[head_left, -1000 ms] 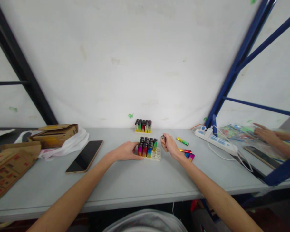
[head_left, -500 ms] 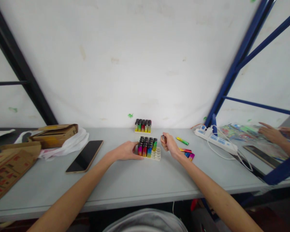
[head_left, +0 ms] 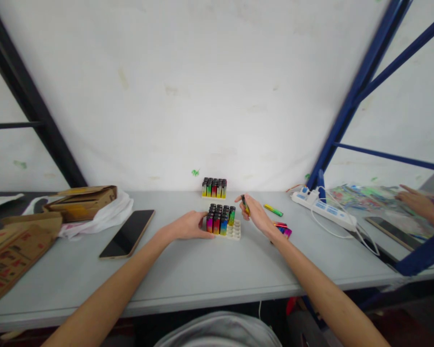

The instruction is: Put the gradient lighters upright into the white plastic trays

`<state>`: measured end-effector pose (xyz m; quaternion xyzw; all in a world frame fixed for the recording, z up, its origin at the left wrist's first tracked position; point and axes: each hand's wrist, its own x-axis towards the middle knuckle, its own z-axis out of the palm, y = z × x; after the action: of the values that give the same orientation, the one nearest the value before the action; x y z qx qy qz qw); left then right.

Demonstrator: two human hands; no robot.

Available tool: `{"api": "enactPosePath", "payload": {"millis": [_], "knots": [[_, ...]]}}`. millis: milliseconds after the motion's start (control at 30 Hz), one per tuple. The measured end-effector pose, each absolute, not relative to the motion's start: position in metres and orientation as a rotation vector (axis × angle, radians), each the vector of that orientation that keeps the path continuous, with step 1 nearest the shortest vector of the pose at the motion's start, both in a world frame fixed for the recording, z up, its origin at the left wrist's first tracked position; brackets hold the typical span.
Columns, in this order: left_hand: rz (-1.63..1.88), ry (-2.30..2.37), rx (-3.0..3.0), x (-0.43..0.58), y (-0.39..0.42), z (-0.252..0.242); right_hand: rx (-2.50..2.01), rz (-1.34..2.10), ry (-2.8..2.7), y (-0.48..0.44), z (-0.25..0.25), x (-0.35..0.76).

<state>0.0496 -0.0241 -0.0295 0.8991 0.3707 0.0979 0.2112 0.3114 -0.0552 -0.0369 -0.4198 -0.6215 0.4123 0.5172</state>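
My left hand (head_left: 190,225) is curled around the left side of a white lighter tray (head_left: 235,234), its thumb by the front left corner. Colourful lighters (head_left: 216,224) with black tops stand upright in the tray's holes, while several holes at its right end hold nothing. Just right of the tray, my right hand (head_left: 256,212) grips a yellowish lighter (head_left: 245,206), black top up and slightly tilted, above the table. Beyond my right wrist lie several loose lighters (head_left: 285,231), partly hidden, and a green-yellow lighter (head_left: 273,210) lies apart from them.
A second tray (head_left: 213,197) full of upright lighters stands near the wall. To the left are a phone (head_left: 127,234), a white plastic bag (head_left: 120,212) and cardboard boxes (head_left: 90,200). A power strip (head_left: 323,211) with cables is on the right; another person's hand (head_left: 417,202) is beyond the blue frame.
My right hand has turned and opened its grip slightly, bringing the lighter into clearer view and a little more upright. My left hand and the tray have stayed put.
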Motion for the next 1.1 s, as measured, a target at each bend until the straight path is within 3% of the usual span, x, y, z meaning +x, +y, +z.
{"api": "enactPosePath", "payload": {"millis": [367, 867, 1100], "knots": [[0.272, 1.034, 2.464, 0.050, -0.025, -0.029, -1.057, 0.402, -1.919, -0.072, -0.022, 0.313], [0.265, 1.025, 2.510, 0.049, -0.023, -0.030, -1.010, 0.605, -2.034, -0.074, -0.029, 0.312], [0.258, 1.037, 2.489, 0.050, -0.024, -0.029, -1.156, 0.364, -1.944, -0.068, -0.020, 0.329]]}}
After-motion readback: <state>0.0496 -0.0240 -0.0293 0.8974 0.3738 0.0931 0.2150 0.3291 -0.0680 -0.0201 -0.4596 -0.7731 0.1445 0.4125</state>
